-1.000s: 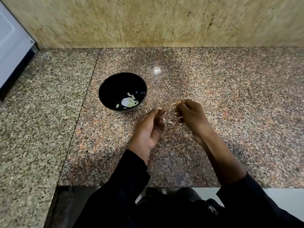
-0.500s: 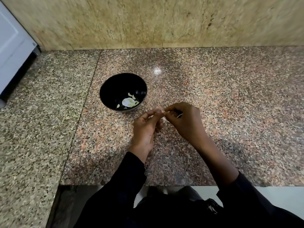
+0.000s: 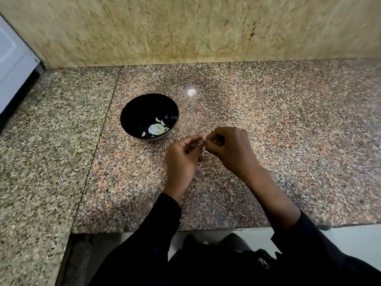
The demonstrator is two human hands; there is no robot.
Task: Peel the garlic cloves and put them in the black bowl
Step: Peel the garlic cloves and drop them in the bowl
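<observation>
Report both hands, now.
Left hand: fingers curled, pinching a small garlic clove.
Right hand: fingers curled, pinching the same clove at its tip.

I wear a black long-sleeved top. The left sleeve (image 3: 156, 223) reaches down to my wrist, covering the whole forearm, while the right sleeve (image 3: 309, 242) is pushed up, leaving my forearm bare. My left hand (image 3: 182, 159) and right hand (image 3: 231, 149) are bare, without gloves. Dark clothing (image 3: 216, 263) covers my lap below.
</observation>
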